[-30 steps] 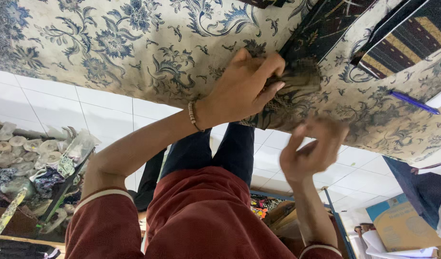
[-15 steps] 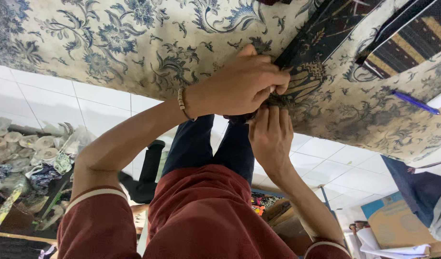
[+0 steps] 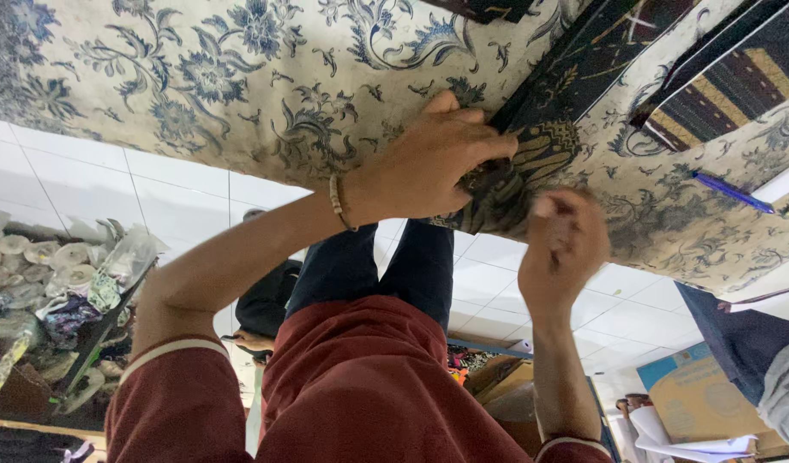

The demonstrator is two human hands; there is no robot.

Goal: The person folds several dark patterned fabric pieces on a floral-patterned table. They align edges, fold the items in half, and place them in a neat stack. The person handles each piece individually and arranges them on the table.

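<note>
A small folded dark batik cloth [image 3: 531, 167] with gold-brown patterning lies at the near edge of a table covered in cream fabric with blue flowers [image 3: 240, 77]. My left hand [image 3: 437, 159], a beaded bracelet on its wrist, grips the cloth's left end and presses it against the table edge. My right hand [image 3: 566, 249] is blurred, its fingers curled against the cloth's lower right edge. A long dark patterned strip [image 3: 600, 51] runs up and away from the cloth across the table.
A striped dark cloth [image 3: 729, 77] and a blue pen [image 3: 729, 190] lie on the table at right. Rolls and bundles of cloth [image 3: 51, 274] fill a rack at left. Cardboard boxes [image 3: 711, 403] stand lower right. Another person's dark clothing [image 3: 266, 300] shows beyond my legs.
My right hand went from open below the cloth, to flat against it, to curled at its lower right edge. The left hand kept its grip.
</note>
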